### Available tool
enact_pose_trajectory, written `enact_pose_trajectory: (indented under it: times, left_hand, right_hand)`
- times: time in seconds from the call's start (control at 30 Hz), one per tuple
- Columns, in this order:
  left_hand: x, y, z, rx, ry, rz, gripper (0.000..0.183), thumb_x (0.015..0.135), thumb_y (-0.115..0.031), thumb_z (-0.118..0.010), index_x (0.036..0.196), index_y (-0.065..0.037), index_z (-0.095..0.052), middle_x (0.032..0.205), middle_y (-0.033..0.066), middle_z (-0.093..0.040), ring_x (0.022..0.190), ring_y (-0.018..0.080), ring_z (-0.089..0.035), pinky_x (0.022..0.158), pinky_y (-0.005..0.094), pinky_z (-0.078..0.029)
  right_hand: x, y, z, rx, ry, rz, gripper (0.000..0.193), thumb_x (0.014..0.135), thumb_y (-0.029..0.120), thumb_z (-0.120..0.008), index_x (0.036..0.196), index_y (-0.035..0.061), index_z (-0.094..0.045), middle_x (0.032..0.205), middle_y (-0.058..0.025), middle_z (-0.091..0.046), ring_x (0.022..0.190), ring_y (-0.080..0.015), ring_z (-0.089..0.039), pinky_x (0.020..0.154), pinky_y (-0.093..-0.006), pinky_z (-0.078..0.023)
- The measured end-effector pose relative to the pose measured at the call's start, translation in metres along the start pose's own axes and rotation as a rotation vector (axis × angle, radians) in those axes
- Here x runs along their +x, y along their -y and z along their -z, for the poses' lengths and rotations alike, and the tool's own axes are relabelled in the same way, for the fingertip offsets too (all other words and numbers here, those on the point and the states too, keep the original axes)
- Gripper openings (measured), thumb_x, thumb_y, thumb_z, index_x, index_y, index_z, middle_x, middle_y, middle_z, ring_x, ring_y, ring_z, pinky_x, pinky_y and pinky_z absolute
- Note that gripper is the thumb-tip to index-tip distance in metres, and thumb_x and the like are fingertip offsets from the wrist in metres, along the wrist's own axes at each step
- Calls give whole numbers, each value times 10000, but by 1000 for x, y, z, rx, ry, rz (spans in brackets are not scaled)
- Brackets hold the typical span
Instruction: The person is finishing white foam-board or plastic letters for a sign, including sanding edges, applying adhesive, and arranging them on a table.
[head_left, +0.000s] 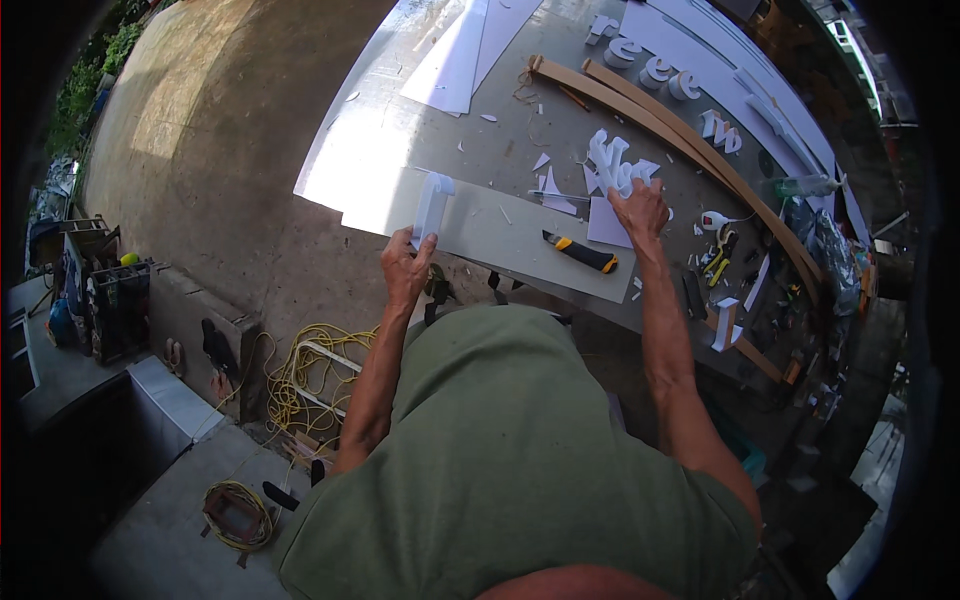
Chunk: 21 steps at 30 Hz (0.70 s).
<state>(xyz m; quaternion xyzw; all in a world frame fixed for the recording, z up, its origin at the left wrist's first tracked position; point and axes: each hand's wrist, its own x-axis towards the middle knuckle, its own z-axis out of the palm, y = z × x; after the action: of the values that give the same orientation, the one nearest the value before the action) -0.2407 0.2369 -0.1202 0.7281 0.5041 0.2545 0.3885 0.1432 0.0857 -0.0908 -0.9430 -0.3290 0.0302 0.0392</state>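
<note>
My left hand (405,262) pinches the lower end of a white hook-shaped letter piece (432,205), held upright at the near edge of the workbench (470,150). Farther right, my right hand (642,208) has its fingers closed on a bunch of white curved cut-out pieces (610,160); the fingertips are partly hidden among them. Between my hands, a black-and-yellow utility knife (582,251) lies on a grey board (480,225). Beside the right hand is a flat white square sheet (608,222), with pointed white offcuts (556,192) to its left.
Two long brown strips (680,125) curve across the bench's right side. Several white raised letters (655,72) stand beyond them. Yellow-handled pliers (718,255) and a small white bottle (713,220) lie right of my right arm. Yellow cable (300,385) is tangled on the floor at left.
</note>
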Motion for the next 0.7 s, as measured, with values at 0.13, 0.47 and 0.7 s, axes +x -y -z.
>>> enact_pose_trajectory:
  times: [0.13,0.47,0.7]
  left_hand:
    - [-10,42,42,81,-124,-208,383,861,-265,-726,1070,49,-668,1209,223,-613,833,284,-656,700,360,-530]
    - [5,87,71,-248,22,123,369,873,-221,-709,1069,89,-661,1214,257,-622,1018,227,-644,879,293,-486]
    - [35,59,69,-397,158,373,284,900,-227,-694,884,53,-650,887,94,-636,774,151,-643,697,284,-565]
  right_hand:
    - [-8,43,-4,-27,15,21,531,757,421,-673,1112,27,-706,1093,-244,-589,919,-401,-666,770,-485,-558]
    - [-11,63,-44,36,99,-87,537,750,416,-665,1100,9,-669,1139,-245,-514,1036,-445,-608,873,-519,-505]
    - [8,60,-46,52,101,-122,506,781,388,-659,1123,15,-638,1151,-241,-494,1016,-433,-629,877,-519,-496]
